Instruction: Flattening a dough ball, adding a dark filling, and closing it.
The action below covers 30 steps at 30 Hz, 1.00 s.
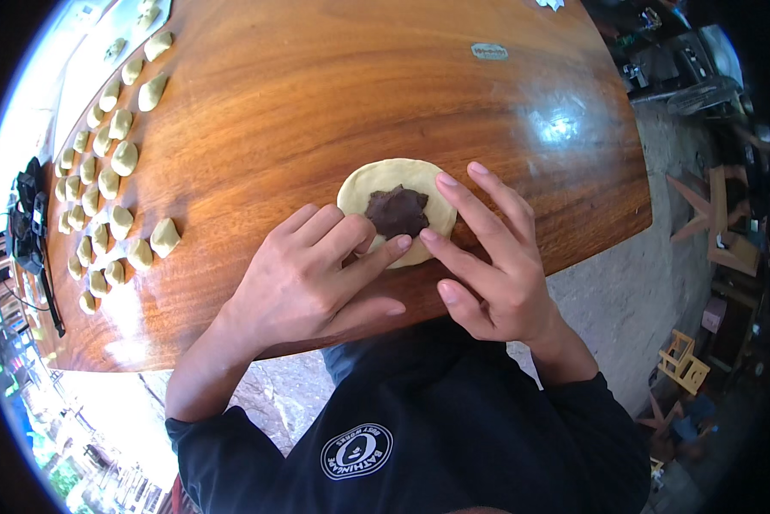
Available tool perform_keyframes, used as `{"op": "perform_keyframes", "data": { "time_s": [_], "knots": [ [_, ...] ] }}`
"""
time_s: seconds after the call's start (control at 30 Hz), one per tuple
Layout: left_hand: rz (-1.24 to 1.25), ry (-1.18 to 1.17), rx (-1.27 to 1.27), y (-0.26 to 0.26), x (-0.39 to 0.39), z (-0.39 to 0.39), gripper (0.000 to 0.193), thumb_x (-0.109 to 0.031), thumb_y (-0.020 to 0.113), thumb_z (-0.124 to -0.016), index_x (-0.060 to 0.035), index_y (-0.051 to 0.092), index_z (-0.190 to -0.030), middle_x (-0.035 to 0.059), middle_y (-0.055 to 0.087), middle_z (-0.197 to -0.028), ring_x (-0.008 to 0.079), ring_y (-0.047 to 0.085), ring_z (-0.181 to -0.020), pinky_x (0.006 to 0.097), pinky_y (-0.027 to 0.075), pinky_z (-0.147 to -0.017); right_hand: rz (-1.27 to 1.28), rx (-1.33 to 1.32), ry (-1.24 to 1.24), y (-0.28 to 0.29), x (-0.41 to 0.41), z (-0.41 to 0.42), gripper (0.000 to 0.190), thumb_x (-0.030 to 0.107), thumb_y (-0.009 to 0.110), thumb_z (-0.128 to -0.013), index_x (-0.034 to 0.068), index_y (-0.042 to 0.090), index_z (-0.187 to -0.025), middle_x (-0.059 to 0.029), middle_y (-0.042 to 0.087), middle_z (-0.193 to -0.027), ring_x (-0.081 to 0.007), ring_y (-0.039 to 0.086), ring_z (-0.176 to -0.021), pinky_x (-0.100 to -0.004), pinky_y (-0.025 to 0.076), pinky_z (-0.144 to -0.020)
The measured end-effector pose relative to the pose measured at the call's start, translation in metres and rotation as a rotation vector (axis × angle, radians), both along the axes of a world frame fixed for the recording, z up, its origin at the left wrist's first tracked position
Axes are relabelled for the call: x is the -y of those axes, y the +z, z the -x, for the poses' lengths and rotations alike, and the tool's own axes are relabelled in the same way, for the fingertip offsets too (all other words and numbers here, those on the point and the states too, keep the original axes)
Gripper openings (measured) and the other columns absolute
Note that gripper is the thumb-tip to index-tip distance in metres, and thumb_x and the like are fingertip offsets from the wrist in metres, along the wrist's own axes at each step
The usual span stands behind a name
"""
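Observation:
A flat round of pale dough (375, 177) lies near the front edge of the wooden table, with a ragged dark brown filling (396, 211) spread over its middle. My left hand (314, 273) touches the filling's near edge with the index fingertip. Its thumb points apart and its other fingers curl over the dough's left side. From the right, my right hand (494, 263) rests its index fingertip beside the filling's lower right edge. The middle finger reaches the dough's right rim, while the ring finger and thumb stand off it. Neither hand grips anything.
Several dough pieces (124, 159) sit in rows along the left of the wooden table (282, 135). A razor blade (489, 51) lies towards the back right. Black equipment (28, 218) stands at the far left edge. A small wooden stool (682, 362) is on the floor at right.

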<state>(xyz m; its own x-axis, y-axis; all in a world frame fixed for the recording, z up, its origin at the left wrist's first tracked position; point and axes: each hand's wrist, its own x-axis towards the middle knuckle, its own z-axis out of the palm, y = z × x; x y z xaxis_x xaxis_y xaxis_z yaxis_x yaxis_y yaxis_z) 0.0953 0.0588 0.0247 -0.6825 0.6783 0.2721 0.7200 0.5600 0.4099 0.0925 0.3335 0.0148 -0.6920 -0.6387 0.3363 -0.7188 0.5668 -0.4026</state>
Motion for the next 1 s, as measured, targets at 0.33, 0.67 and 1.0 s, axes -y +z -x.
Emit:
{"op": "perform_keyframes", "data": {
  "time_s": [0.33, 0.67, 1.0],
  "knots": [
    [-0.042, -0.032, -0.017, 0.004, 0.0, 0.006, 0.057, -0.048, 0.083, -0.087, -0.0085, 0.079, -0.127, 0.0056, 0.055, -0.097, 0.0229, 0.058, -0.08, 0.0379, 0.051, -0.071, 0.117, 0.125, -0.052, 0.005, 0.001, 0.009, 0.055, 0.034, 0.063, -0.102, -0.004, 0.065, -0.141, -0.0307, 0.043, -0.165, -0.0522, 0.037, -0.154, -0.0588, 0.031, -0.124],
    [-0.134, 0.049, -0.145, 0.002, 0.01, 0.009, 0.052, -0.038, 0.085, -0.086, -0.0092, 0.079, -0.129, 0.0053, 0.054, -0.094, 0.0226, 0.058, -0.079, 0.0373, 0.053, -0.07, 0.136, -0.304, -0.326, 0.066, -0.027, 0.269, 0.022, 0.024, 0.077, -0.096, 0.005, 0.082, -0.107, -0.0179, 0.08, -0.097, -0.036, 0.078, -0.089, -0.0428, 0.06, -0.081],
    [-0.196, 0.11, -0.218, 0.009, 0.014, 0.019, 0.041, -0.029, 0.085, -0.088, -0.002, 0.077, -0.117, 0.0053, 0.053, -0.091, 0.0224, 0.059, -0.075, 0.0355, 0.052, -0.067, 0.13, 0.295, -0.638, 0.004, -0.015, 0.513, 0.068, 0.029, 0.094, -0.085, -0.005, 0.071, -0.138, -0.0202, 0.077, -0.13, -0.0264, 0.075, -0.116, -0.0372, 0.057, -0.1]
  ]
}}
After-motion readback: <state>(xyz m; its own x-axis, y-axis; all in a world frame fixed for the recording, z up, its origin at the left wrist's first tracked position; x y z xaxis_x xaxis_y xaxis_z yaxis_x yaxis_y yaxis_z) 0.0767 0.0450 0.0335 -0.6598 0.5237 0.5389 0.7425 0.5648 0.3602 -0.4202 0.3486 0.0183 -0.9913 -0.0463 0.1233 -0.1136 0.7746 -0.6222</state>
